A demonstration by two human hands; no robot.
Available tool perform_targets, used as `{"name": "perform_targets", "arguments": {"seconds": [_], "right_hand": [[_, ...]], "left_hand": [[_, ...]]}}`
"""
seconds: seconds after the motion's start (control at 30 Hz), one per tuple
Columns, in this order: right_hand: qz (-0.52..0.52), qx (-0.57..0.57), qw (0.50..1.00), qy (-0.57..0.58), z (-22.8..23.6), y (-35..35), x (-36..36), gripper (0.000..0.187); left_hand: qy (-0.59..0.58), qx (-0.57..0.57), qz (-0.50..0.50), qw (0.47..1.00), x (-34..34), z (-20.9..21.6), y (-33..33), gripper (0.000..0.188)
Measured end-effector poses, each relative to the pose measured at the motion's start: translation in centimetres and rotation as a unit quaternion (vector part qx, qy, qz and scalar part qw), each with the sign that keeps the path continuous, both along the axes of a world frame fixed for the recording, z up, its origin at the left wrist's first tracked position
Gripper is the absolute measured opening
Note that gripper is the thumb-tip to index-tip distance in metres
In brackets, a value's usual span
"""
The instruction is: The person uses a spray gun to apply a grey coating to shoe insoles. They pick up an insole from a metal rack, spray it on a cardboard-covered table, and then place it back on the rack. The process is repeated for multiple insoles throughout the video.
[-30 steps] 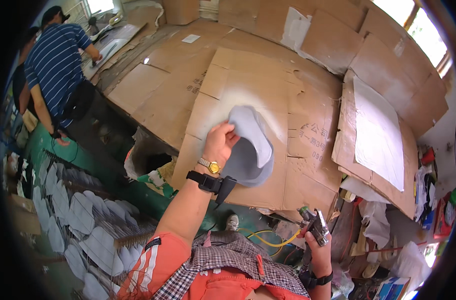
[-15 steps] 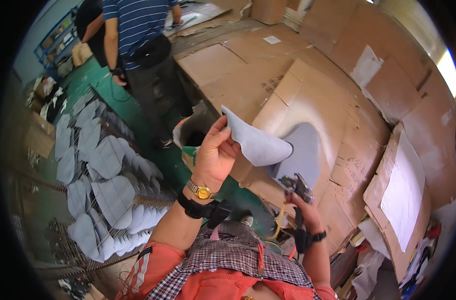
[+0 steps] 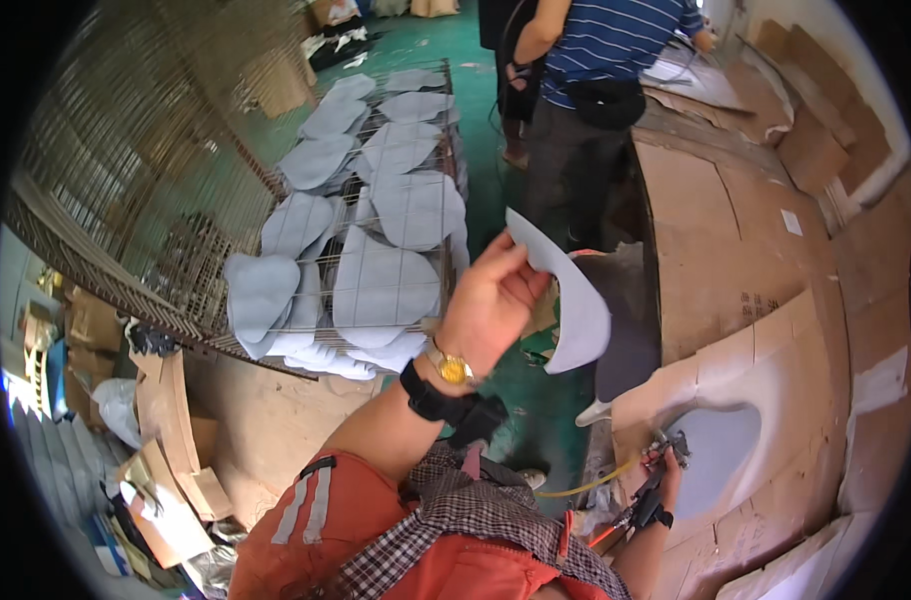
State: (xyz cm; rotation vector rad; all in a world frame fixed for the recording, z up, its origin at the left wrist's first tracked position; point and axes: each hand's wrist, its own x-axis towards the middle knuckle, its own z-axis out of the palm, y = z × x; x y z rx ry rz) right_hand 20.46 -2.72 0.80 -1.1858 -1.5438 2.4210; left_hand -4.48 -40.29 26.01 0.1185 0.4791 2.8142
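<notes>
My left hand (image 3: 491,305) pinches one edge of a thin, pale grey-blue sheet piece (image 3: 579,318) with a curved outline. The piece hangs bent in the air, to the left of the cardboard-covered table. Low at the right, my right hand (image 3: 668,488) is closed round a spray gun (image 3: 671,450) with a yellow hose (image 3: 588,487) running from it. Just beyond the gun, another grey-blue piece (image 3: 724,450) lies flat on the cardboard (image 3: 704,285), amid a whitish sprayed patch.
Left of me stands a wire rack (image 3: 444,210) carrying several rounded grey-blue pieces (image 3: 386,285). Tall wire mesh (image 3: 166,190) rises beyond it. A person in a striped shirt (image 3: 616,50) stands ahead by the table, with another person beside them. Cardboard boxes (image 3: 171,430) sit at lower left.
My view has turned left toward the rack. The sheet piece in my left hand has come away from the piece on the table and now hangs beside the table. My right hand keeps the spray gun.
</notes>
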Motion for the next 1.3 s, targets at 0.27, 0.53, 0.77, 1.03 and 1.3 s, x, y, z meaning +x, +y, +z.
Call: {"name": "perform_targets", "arguments": {"seconds": [0.27,0.53,0.77,1.03,1.3], "right_hand": [[0.013,0.051,0.997,-0.049,0.5,0.2,-1.6,0.024],[0.007,0.420,0.902,-0.103,2.1,0.1,-1.0,0.030],[0.001,0.717,0.568,-0.405,11.7,1.4,-1.3,0.069],[0.265,0.625,0.643,0.356,11.8,-33.4,-27.1,0.094],[0.248,0.508,0.803,0.190,5.9,-39.7,-35.8,0.051]], "left_hand": [[0.002,-0.008,0.211,0.978,-6.5,-1.0,-13.0,0.025],[-0.017,-0.068,0.299,0.952,-8.1,-1.0,-21.2,0.021],[-0.031,-0.073,0.305,0.949,-6.4,-0.8,-23.1,0.016],[-0.053,-0.045,0.319,0.945,-4.0,-1.3,-22.5,0.016],[-0.079,-0.003,0.306,0.949,-7.4,0.3,-25.6,0.017]]}}
